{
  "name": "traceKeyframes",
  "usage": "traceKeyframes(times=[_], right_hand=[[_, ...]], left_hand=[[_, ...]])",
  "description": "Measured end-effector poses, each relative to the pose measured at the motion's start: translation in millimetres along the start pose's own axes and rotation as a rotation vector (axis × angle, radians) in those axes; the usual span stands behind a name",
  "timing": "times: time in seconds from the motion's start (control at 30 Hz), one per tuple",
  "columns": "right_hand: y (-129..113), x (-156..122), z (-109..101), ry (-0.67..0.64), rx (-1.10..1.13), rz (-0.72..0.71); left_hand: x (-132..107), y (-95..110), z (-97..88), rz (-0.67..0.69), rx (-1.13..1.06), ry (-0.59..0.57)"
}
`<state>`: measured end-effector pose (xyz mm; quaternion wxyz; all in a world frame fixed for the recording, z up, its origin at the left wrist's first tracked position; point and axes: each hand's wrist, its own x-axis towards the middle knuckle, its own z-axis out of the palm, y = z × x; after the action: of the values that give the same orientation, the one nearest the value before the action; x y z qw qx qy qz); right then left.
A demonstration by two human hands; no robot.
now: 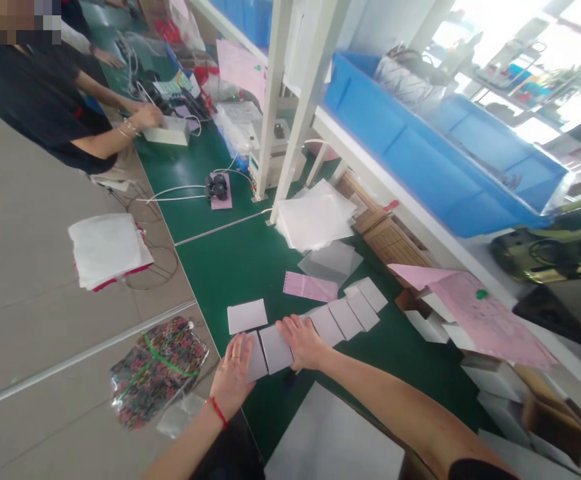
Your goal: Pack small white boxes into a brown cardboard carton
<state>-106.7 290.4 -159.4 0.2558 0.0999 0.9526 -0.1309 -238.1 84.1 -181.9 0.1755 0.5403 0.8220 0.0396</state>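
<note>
A row of small white boxes [276,349] lies slantwise on the green tabletop, near the table's left edge. My left hand [236,368] is wrapped over the box at the row's left end, fingers on its top and thumb at the near side. Farther along, my right hand [302,341] spans the row, with fingertips on the far side and thumb toward me. Past it, several more white boxes [346,319] continue to the right. One separate white box [247,316] sits just beyond my left hand. A pink slip [310,287] rests behind the row.
Clear plastic sheets [315,215] are stacked by the shelf post. A large white box [335,433] stands close to me. Blue bins [420,147] fill the shelf at right, with white cartons below. A co-worker [45,100] handles a white box at the far left. A stool [108,250] stands beside the table.
</note>
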Motion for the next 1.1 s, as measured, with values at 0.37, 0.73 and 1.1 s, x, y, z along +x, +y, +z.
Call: traceKeyframes(times=[0.37, 0.73, 1.1], right_hand=[[-15.2, -133.9, -116.4, 0.334, 0.321, 0.196], [-125.1, -397.5, -129.9, 0.477, 0.571, 0.816], [-119.4, -271.3, 36.9, -0.120, 0.605, 0.927]], left_hand=[[15.0, -4.3, -15.7, 0.125, -0.037, 0.007], [36.2, -5.5, -1.3, 0.243, 0.129, -0.005], [41.4, 8.5, -2.8, 0.204, 0.081, 0.031]])
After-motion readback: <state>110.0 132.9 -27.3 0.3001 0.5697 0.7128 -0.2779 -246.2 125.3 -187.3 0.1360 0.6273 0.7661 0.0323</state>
